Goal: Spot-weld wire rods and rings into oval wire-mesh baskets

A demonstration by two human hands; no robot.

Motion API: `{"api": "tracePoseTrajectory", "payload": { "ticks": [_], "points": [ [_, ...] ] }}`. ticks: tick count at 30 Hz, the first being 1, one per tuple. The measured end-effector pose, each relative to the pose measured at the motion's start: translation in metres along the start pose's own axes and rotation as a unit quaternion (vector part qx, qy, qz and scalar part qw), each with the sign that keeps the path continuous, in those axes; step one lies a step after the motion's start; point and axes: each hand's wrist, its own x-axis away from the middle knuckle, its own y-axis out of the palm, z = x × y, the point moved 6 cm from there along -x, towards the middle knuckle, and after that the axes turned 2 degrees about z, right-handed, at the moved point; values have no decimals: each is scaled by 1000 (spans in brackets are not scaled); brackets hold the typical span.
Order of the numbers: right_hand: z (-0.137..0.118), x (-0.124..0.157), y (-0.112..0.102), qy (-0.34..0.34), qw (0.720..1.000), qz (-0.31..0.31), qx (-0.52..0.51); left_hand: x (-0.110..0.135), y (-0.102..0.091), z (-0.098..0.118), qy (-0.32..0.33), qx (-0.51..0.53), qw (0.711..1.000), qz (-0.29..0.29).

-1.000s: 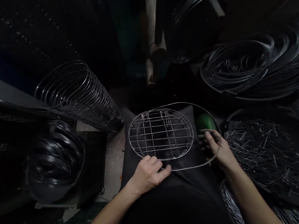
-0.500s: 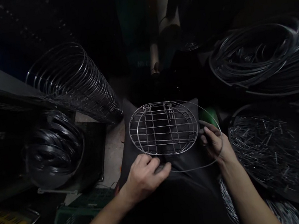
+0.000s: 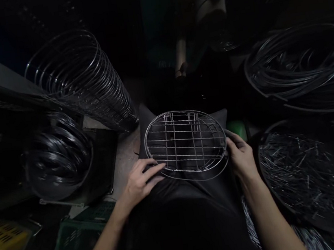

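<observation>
An oval wire rack (image 3: 184, 142) with parallel bars lies over the dark cloth on my lap. Under it, a thin wire ring (image 3: 206, 179) shows along the near edge. My left hand (image 3: 142, 179) is at the rack's near-left edge, fingers stretched and apart, fingertips touching the rim. At the right end, my right hand (image 3: 241, 154) is closed at the edge, where rack and ring come together; its fingertips are partly hidden. It seems to grip the ring there.
A tall stack of wire rings (image 3: 87, 82) stands at the left, above a bundle of wire (image 3: 63, 155). Short wire pieces (image 3: 302, 168) fill a dark basin at the right, with large wire coils (image 3: 304, 70) behind. Green (image 3: 75, 247) and yellow (image 3: 3, 236) crates sit lower left.
The wire ring has shifted left, from sticking out at the right to lying mostly beneath the rack. My left hand has moved left and its fingers have spread.
</observation>
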Motion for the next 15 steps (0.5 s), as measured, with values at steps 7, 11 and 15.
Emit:
{"api": "tracePoseTrajectory", "payload": {
  "ticks": [7,11,15],
  "points": [
    [7,-5,-9,7,998,-33,62,12,10,-103,-352,283,850,270],
    [20,-24,-3,62,996,-53,24,-14,23,-122,-349,257,887,158],
    [12,-28,5,39,998,-46,19,-46,30,-113,-301,258,909,132]
  ]
}}
